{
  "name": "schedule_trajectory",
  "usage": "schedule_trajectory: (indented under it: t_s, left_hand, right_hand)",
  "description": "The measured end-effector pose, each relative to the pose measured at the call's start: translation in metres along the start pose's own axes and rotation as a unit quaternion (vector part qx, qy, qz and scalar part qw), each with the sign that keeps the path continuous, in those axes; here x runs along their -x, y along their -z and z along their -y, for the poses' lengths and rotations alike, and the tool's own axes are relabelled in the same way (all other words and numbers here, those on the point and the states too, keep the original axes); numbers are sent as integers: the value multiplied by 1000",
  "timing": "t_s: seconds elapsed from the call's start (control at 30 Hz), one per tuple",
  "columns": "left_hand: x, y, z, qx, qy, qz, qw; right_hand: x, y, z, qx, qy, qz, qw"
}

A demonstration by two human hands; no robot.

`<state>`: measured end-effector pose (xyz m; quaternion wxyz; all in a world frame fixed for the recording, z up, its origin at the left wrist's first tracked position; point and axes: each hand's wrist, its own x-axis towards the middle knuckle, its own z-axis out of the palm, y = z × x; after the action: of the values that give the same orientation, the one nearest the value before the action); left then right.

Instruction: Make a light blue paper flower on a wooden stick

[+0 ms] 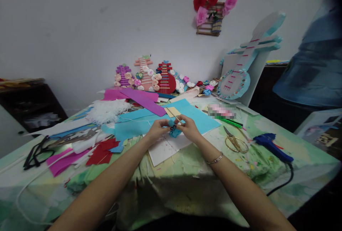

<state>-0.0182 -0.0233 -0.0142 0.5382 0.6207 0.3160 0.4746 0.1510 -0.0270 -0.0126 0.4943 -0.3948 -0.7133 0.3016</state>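
Two bare hands working above a cluttered worktop (311, 165). The left hand (155, 131) and the right hand (189, 128) come close together near the middle, the fingertips of both pinched on a small crumpled blue piece (175, 132), apparently crêpe paper. This piece is held above a white board (161, 154), at the near side of a bright blue sheet (199, 117). A thin stick (174, 115) slants from the fingers of the right hand, its far end over a pale yellow card (175, 111). To the right lie gold-handled scissors (235, 143) and, farther right, a blue glue gun (275, 148) with a black cord (287, 180); to the left, a heap of white paper shreds (108, 111) and black-framed eyeglasses (37, 152). Likely faults: the blue piece, seemingly thin, could tear or lose its folds if the two pinches pull against each other or one slackens; the projecting stick could snag or slip from a loose grip; the right forearm, swung outward, could catch the scissors or drag the glue gun by its cord
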Motion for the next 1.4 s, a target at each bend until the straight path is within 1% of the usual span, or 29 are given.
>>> schedule_trajectory:
  t_s: [0.27, 0.43, 0.5, 0.7, 0.9, 1.07, 1.17, 1.27, 1.4]
  left_hand:
    - [-3, 2, 5, 5, -7, 2, 1000]
    - [-3, 3, 4, -15, -15, -8, 1000]
    - [-3, 3, 4, -22, -15, -11, 1000]
    - [-4, 4, 6, -16, -35, -17, 999]
    - [-7, 5, 9, -24, -62, -40, 997]
    - [-7, 5, 9, -32, -53, -46, 997]
    - [-6, 5, 9, -36, -47, -50, 997]
    - [-5, 4, 8, -36, -45, -43, 997]
    - [-4, 3, 6, -41, -39, -14, 998]
  right_hand:
    - [-1, 0, -1, 13, -11, 8, 1000]
    - [-1, 0, -1, 11, 11, -27, 1000]
    - [-1, 0, -1, 12, 13, -31, 999]
    - [-1, -1, 0, 10, 11, -17, 1000]
    - [-1, -1, -1, 3, 6, -5, 1000]
    - [0, -1, -1, -12, 8, 6, 1000]
    - [-1, -1, -1, 15, 13, -2, 1000]
    - [-1, 0, -1, 46, 20, -12, 999]
    - [-2, 0, -3, 16, 14, -9, 1000]
